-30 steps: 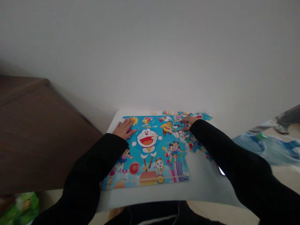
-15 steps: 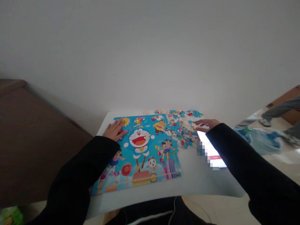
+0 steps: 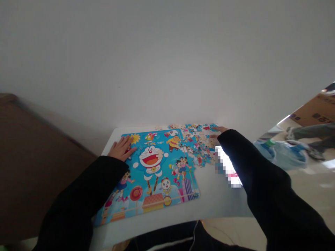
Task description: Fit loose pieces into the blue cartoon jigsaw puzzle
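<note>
Moved since the earlier view: the right hand [image 3: 219, 130], now nearer the top of the loose jigsaw pieces [image 3: 197, 142] and mostly hidden behind its black sleeve [image 3: 258, 164]. Only the fingers in sight, stretched out over the right edge of that pile. Whether they are closed on a piece or merely resting there: impossible to tell (too little of the hand showing). Forearm angled in from the lower right, low across the desk [image 3: 211, 198].

Left hand [image 3: 120, 148] in much the same spot on the board: fully open and palm down, fingers spread, nothing gripped. Flat on the upper left part of the Doraemon jigsaw puzzle [image 3: 151, 174], its forearm in a black sleeve [image 3: 83, 184] coming up from the lower left.

Puzzle lying flat at lower centre of the frame on the white desk, loose pieces heaped just beyond its upper right corner and touching it. Just right of the pile, a bright pixelated screen [image 3: 227, 167], partly under the right sleeve.

Upper part of the frame: plain white wall [image 3: 167, 62]. Far left: dark brown surface [image 3: 34, 167]. Far right, on the floor: blue plastic bag [image 3: 284, 155], cardboard box [image 3: 314, 109], a person's grey-trousered legs [image 3: 311, 134].
</note>
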Motion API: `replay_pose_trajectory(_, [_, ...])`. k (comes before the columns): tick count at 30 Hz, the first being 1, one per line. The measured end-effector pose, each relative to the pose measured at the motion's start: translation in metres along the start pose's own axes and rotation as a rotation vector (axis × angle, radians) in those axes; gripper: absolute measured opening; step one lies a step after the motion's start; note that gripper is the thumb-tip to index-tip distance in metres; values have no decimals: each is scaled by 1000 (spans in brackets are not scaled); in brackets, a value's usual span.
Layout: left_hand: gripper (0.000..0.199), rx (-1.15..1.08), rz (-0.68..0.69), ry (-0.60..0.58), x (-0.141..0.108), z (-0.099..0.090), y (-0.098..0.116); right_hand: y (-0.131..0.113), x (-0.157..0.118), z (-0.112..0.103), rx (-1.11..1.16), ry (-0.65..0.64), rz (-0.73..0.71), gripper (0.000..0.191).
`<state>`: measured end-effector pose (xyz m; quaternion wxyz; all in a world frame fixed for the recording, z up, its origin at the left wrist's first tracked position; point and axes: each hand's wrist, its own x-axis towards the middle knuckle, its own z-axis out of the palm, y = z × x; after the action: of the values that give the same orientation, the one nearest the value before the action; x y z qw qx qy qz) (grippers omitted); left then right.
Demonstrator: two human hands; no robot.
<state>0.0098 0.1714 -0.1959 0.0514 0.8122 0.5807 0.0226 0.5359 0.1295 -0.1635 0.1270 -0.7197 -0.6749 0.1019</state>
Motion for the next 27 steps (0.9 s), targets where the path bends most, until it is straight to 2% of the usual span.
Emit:
replay_pose_trajectory(4, [64, -28, 26, 19, -1, 1, -2, -23, -25, 0, -88, -113, -113, 81])
replay_pose_trajectory(6, [64, -54, 51, 29, -3, -1, -2, -40, -38, 3, -120, -187, -232, 85])
replay_pose_trajectory(9, [65, -80, 55, 36, -5, -4, 0, -67, -46, 9, -193, -241, -297, 63])
replay_pose_trajectory(11, [64, -92, 49, 31, -5, -6, 2, -80, -42, 10, -240, -242, -233, 43])
replay_pose_trajectory(13, [63, -102, 42, 27, -5, -7, 2, -85, -33, 6, -258, -200, -132, 33])
replay_pose_trajectory(16, [62, -101, 32, 29, -5, -8, 3, -81, -21, -4, -261, -124, -23, 34])
replay_pose_trajectory(18, [61, -92, 29, 33, -6, -7, 3, -76, -21, -10, -254, -107, -8, 40])
replay_pose_trajectory(22, [60, -81, 33, 38, -6, -8, 4, -80, -38, -17, -238, -137, -115, 43])
replay_pose_trajectory(27, [59, -85, 29, 21, -6, -10, 6, -106, -58, -10, -226, -270, -197, 36])
